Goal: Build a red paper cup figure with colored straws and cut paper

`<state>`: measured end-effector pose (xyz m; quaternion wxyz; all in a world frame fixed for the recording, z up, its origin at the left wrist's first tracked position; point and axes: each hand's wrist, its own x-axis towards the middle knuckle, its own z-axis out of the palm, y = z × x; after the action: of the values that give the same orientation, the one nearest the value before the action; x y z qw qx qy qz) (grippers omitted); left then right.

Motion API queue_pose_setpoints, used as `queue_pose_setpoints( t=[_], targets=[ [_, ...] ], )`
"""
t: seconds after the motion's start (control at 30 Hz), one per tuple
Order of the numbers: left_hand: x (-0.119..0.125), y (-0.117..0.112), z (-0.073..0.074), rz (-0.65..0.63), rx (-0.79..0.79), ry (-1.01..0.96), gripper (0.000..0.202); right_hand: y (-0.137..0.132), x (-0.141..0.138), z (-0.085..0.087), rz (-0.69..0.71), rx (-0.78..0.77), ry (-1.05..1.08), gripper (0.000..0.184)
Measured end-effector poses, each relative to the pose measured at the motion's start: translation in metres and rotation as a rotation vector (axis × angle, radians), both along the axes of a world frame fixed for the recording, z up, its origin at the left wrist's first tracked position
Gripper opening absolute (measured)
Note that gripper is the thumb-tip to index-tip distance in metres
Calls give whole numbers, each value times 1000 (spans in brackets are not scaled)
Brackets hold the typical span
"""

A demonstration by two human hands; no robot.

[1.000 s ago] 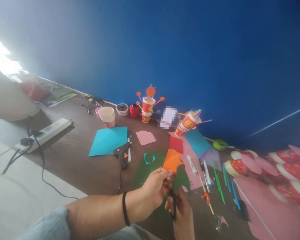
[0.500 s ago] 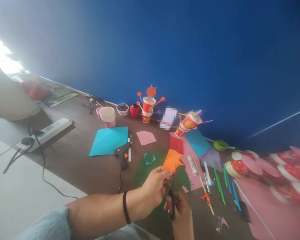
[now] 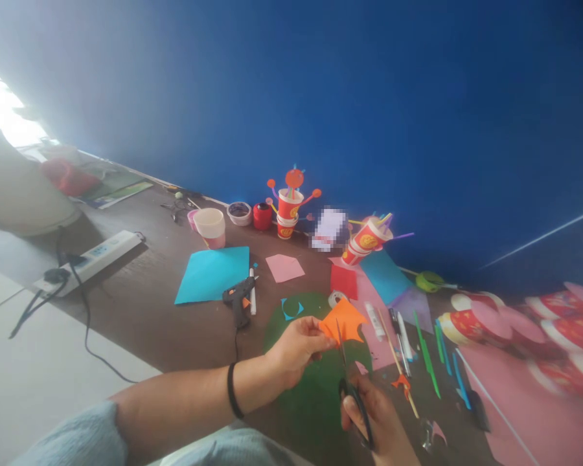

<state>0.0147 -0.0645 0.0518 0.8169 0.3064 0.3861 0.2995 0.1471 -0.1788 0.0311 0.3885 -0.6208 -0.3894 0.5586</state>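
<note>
My left hand pinches an orange piece of paper by its left edge, above a round green sheet. Curved notches show along the paper's right and lower edges. In my right hand is a pair of black-handled scissors, with fingers through the loops. The scissor blades point up and away, their tips at the lower edge of the orange paper. A small white tape roll lies just behind the paper.
A black glue gun lies on a blue sheet at left. Paper cups with straws stand along the wall. Markers, green straws and a wooden stick lie right. A power strip sits far left.
The orange paper has turned in my left hand, which moved slightly left. My right hand with the scissors drew down and right, and the tape roll came into view.
</note>
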Motion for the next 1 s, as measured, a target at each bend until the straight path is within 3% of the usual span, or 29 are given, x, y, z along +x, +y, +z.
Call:
queue_pose_setpoints(
  t=[0.13, 0.43, 0.73, 1.0],
  targets=[
    [-3, 3, -5, -23, 53, 7, 37, 2, 2, 3, 8, -54, 11, 53],
    [-9, 8, -7, -114, 84, 3, 35, -3, 9, -14, 12, -54, 25, 45],
    [-12, 6, -10, -112, -20, 12, 28, 2, 3, 2, 10, -102, 51, 45],
    [-13, 7, -13, -126, 48, 37, 26, -1, 6, -4, 51, -72, 56, 53]
  ],
)
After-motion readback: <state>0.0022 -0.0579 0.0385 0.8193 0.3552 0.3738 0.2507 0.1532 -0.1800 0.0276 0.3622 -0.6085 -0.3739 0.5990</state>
